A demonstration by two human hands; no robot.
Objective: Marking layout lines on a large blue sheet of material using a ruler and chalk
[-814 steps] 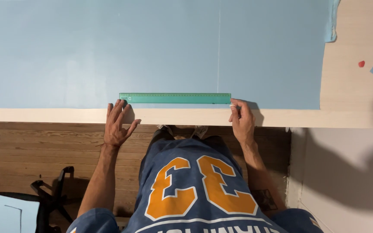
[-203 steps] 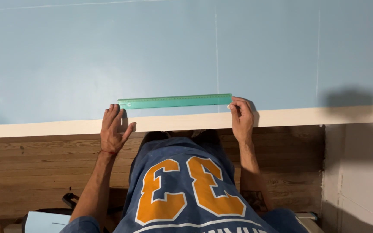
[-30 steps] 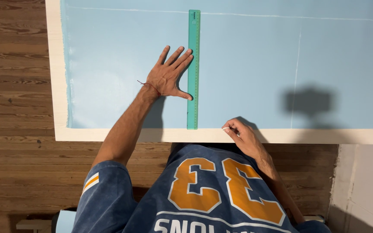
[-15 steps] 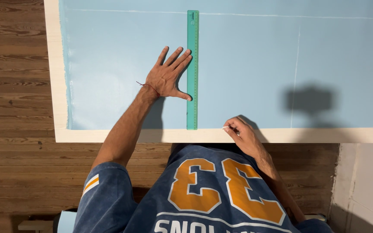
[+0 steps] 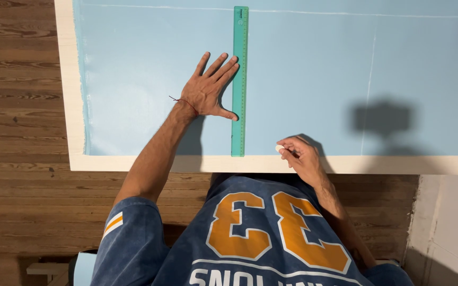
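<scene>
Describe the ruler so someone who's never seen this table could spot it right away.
A light blue sheet covers the pale table. On it, beside the flat left hand, lies the ruler: a long, narrow green strip running from the near edge away, the only green thing there.

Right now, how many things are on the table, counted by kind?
Green ruler: 1, under the left hand
Light blue sheet: 1
Small white piece: 1, pinched in the right hand
Total: 3
</scene>
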